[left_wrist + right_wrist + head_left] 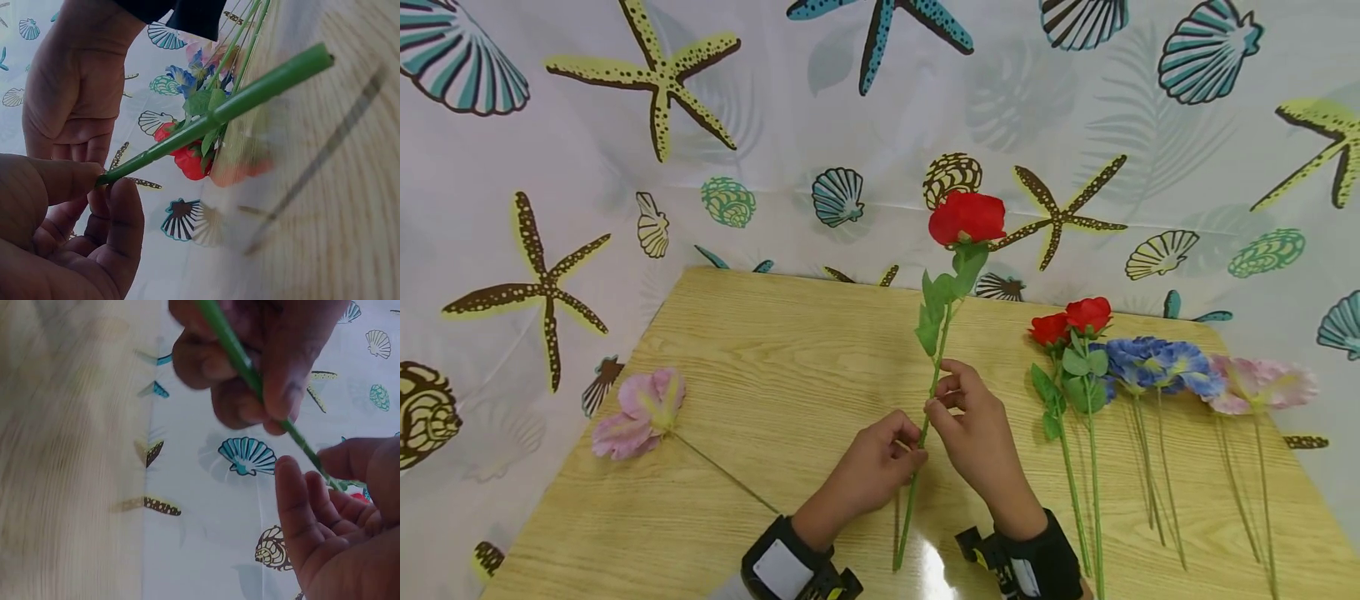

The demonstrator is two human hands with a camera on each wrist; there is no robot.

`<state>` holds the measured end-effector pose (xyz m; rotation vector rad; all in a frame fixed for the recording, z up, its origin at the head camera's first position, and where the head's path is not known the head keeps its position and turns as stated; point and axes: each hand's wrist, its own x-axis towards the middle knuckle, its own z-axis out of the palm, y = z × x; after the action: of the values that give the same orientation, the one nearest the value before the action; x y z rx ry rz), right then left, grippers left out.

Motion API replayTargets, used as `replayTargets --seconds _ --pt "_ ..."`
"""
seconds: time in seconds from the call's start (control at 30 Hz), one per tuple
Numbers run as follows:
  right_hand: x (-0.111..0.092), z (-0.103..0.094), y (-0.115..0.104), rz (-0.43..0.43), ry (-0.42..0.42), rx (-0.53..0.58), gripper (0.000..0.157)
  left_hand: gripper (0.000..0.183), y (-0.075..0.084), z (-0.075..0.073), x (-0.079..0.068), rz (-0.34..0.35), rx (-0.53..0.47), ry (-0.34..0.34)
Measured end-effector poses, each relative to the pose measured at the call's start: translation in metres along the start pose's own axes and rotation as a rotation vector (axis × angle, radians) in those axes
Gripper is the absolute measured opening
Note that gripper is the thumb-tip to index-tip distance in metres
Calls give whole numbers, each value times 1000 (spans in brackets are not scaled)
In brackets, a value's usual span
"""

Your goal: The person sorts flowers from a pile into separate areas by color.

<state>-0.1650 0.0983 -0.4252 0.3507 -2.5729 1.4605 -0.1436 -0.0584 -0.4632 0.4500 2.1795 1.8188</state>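
Observation:
Held upright above the table is an artificial red rose (967, 218) with green leaves and a long green stem (219, 115). My left hand (880, 462) pinches the lower stem between thumb and fingers, and the stem's cut end sticks out below it. Higher up, my right hand (973, 433) pinches the same stem below the leaves. In the right wrist view the left hand (256, 369) and the right hand (350, 519) sit close together along the stem. The rose's bloom is mostly hidden in both wrist views.
A pink flower (643, 412) lies at the table's left. On the right lie red roses (1086, 317), blue flowers (1161, 365) and pink flowers (1262, 383), stems toward me. Behind the wooden table (775, 333) hangs a sheet (880, 142) printed with shells and starfish.

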Motion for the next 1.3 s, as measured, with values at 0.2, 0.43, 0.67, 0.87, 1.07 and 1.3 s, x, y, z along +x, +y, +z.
replayTargets --seconds 0.2,0.43,0.67,0.87,1.07,1.3 --pt "-3 1 -4 30 29 43 41 10 0 4 -1 14 79 -4" --pt "-6 -1 -10 41 42 15 37 11 -1 7 -1 51 73 3" --pt "-4 -12 -12 42 86 -156 38 27 -2 -20 5 98 359 -3" --pt "-2 -29 2 83 144 -308 40 35 -9 -49 0 16 476 100" --pt "-2 -49 16 114 180 -420 43 37 -12 -58 -2 5 506 119" --pt "-4 -73 29 195 179 -526 45 37 -15 -62 -1 -23 547 154"
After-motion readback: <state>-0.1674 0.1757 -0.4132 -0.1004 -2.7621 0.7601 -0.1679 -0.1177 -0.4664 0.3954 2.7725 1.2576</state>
